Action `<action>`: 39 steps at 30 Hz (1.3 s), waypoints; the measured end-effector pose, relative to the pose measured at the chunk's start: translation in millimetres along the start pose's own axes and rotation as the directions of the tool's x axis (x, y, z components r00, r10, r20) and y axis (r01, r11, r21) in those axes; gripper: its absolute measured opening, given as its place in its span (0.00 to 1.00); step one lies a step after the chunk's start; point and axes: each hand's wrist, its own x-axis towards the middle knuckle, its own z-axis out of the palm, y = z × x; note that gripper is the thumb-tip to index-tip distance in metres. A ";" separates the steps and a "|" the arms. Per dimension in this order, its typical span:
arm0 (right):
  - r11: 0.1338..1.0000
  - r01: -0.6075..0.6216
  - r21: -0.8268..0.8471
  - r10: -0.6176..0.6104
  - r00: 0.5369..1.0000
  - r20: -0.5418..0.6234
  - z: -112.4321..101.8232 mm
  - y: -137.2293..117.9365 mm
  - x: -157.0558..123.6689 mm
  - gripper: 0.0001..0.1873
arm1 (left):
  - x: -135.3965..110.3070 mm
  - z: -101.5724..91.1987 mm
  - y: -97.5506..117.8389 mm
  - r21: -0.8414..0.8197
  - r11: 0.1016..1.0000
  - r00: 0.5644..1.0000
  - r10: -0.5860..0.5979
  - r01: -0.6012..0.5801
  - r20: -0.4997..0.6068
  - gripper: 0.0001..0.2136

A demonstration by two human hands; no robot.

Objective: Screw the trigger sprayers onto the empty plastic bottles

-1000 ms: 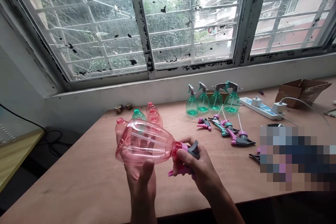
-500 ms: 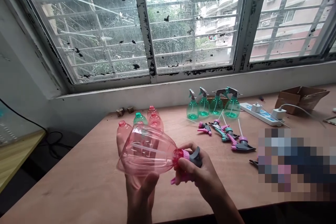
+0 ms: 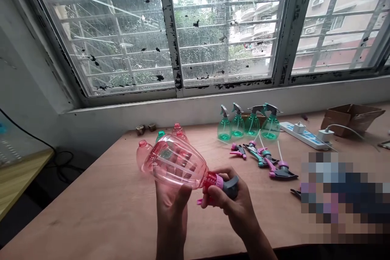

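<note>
A clear red spray bottle (image 3: 175,162) lies tilted on its side in the air between my hands, its neck to the right. My left hand (image 3: 173,203) is wrapped round the bottle's body from below, the fingers showing through the plastic. At the neck, my right hand (image 3: 233,199) grips the pink collar and the grey-and-pink spray head (image 3: 230,187). A thin straw shows inside the bottle. Behind it stand several open-necked bottles, among them a red bottle (image 3: 143,153) and a partly hidden green bottle (image 3: 160,135).
Several green spray bottles (image 3: 224,128) stand by the wall. Loose spray heads (image 3: 283,170) lie before them. A power strip (image 3: 304,135) with plugs and a cardboard box (image 3: 350,120) are at the back right. A blurred patch (image 3: 344,195) covers the right side.
The bottle has turned a little, its base tilting up. My left hand has shifted slightly right along with it; my right hand stays at the neck.
</note>
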 end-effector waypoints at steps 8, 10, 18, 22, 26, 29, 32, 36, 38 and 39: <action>0.859 0.354 -0.368 -0.386 0.922 -0.014 -8.6 5.2 4.1 0.14 | -3.1 -0.3 5.7 0.114 0.993 0.999 0.034 -0.036 0.016 0.54; 0.667 0.519 -0.535 -0.546 0.829 0.123 -12.0 7.8 4.4 0.20 | -4.1 -0.9 9.2 0.124 0.992 1.000 0.017 -0.019 0.024 0.54; 0.997 -0.076 0.032 0.077 0.996 -0.033 -0.9 -0.8 4.9 0.18 | 4.0 4.0 0.7 0.193 0.981 0.998 0.043 -0.034 -0.041 0.48; 0.968 -0.180 0.173 0.191 0.980 -0.053 2.4 -9.3 6.2 0.22 | 3.5 3.6 -6.1 0.227 0.966 0.993 0.119 -0.120 0.020 0.49; 0.989 0.082 -0.121 -0.092 0.992 -0.083 -1.7 -2.0 3.8 0.14 | 3.0 -2.5 -9.0 0.200 0.975 0.994 0.103 -0.096 -0.026 0.52; 0.853 0.338 -0.399 -0.352 0.935 0.040 -4.7 6.1 2.9 0.15 | 6.6 -6.0 -8.0 0.175 0.984 0.990 0.060 -0.038 -0.124 0.52; 0.911 0.246 -0.332 -0.256 0.967 0.016 -2.3 6.5 3.5 0.14 | 8.8 -6.8 -6.5 0.183 0.983 0.988 0.056 -0.029 -0.143 0.49; 0.995 -0.100 0.031 0.101 0.993 -0.052 5.3 -3.6 4.1 0.20 | 0.6 -3.7 -7.0 0.198 0.979 0.998 0.056 -0.054 -0.004 0.49; 0.989 -0.125 0.075 0.129 0.990 -0.062 6.6 -6.2 3.7 0.21 | -5.6 -0.4 -5.8 0.192 0.980 0.999 0.039 -0.046 0.038 0.49; 0.995 -0.089 0.055 0.093 0.993 -0.078 5.8 -5.8 3.3 0.20 | -8.1 1.5 -4.2 0.191 0.981 0.999 0.032 -0.038 0.035 0.49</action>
